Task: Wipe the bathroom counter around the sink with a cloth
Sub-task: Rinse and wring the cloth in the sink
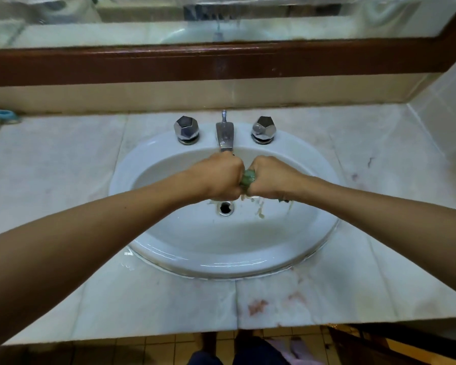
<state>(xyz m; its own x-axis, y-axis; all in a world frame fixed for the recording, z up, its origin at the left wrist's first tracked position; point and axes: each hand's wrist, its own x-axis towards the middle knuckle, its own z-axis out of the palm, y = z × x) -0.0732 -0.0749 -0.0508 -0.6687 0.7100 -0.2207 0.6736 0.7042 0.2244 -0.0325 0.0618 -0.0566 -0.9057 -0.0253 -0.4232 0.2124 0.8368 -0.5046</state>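
At the far left edge, about a third of the way down the frame, a blue object [1, 114] lies on the pale marble counter [63, 180]; too little shows to tell what it is. Across the upper part of the frame runs the dark brown mirror frame [142, 63].

In the middle, the white oval sink [221, 262] is set into the counter. At its back rim stand the left chrome knob [186, 129], the faucet [224, 135] and the right chrome knob [263, 129], side by side. The drain [225, 208] sits in the basin, just below the hands.

The left hand [219, 177] comes in from the lower left, clenched into a fist over the basin in front of the spout. Pressed between it and the right hand [270, 177] is the green cloth [248, 179], bunched tight, with only a small knot showing between the two fists. The right hand is clenched on it too. Murky drips [258, 209] fall below the cloth into the basin.

Right of centre along the lower counter, reddish stains [257, 306] mark the marble.
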